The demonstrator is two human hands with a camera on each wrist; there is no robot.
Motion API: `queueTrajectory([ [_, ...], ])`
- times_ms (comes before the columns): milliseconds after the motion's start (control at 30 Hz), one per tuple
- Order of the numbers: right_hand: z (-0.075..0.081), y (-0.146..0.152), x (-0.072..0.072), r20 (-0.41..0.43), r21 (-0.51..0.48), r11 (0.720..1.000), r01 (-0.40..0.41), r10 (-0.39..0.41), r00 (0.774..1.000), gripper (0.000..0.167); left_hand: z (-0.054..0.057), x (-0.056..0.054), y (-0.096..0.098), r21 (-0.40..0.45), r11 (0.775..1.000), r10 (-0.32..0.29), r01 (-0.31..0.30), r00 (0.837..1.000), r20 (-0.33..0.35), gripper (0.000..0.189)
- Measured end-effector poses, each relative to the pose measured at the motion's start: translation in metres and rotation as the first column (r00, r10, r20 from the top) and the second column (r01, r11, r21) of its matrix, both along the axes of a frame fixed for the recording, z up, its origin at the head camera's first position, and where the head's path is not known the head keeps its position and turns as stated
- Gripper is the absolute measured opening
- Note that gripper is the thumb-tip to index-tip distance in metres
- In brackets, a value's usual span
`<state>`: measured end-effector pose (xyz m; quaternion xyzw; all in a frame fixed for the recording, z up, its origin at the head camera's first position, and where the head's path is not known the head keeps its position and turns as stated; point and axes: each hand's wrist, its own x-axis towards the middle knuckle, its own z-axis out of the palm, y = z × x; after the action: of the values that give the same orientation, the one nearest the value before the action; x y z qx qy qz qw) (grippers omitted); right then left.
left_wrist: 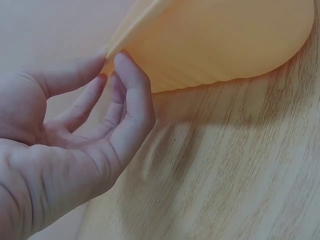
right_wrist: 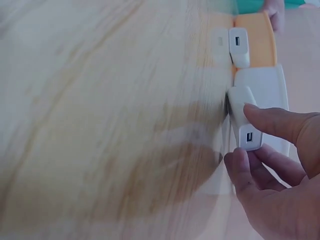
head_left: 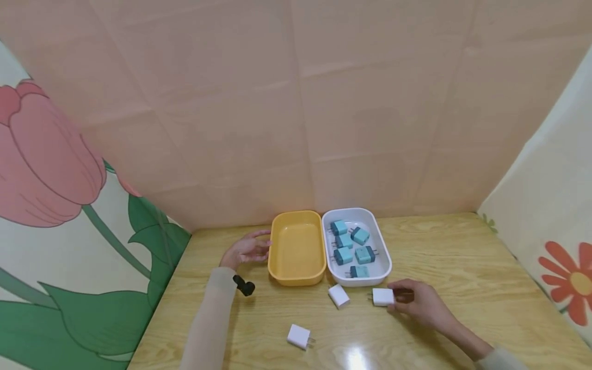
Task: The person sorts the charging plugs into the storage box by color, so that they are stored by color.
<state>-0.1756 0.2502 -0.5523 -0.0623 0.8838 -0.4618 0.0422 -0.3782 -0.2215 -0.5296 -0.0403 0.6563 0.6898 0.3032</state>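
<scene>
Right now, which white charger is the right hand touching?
The rightmost white charger, pinched by the right hand; the other two lie untouched on the table.

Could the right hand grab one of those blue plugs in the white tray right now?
Probably not just yet: the right hand pinches a white plug. Otherwise the way looks free, since the white tray is close by and nothing covers the blue plugs.

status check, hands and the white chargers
Left hand gripping rim of yellow rounded-rectangular tray. Right hand pinching white boxy charger. Two more white chargers loose on wooden table. Nothing visibly in the way.
</scene>
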Motion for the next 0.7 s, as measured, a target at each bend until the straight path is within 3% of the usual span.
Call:
queueTrajectory([
  [133, 0.002, 0.002, 0.000, 0.022, 0.008, 1.000, 0.018, -0.019, 1.000, 0.049, -0.001, 0.000, 0.000, 0.000, 1.000, -0.001, 0.001, 1.000, 0.000, 0.060],
  [700, 0.012, 0.003, 0.005, -0.031, -0.003, 1.000, -0.027, 0.027, 0.999, 0.044, 0.001, 0.004, 0.000, 0.016, 1.000, 0.001, -0.001, 1.000, 0.004, 0.060],
])
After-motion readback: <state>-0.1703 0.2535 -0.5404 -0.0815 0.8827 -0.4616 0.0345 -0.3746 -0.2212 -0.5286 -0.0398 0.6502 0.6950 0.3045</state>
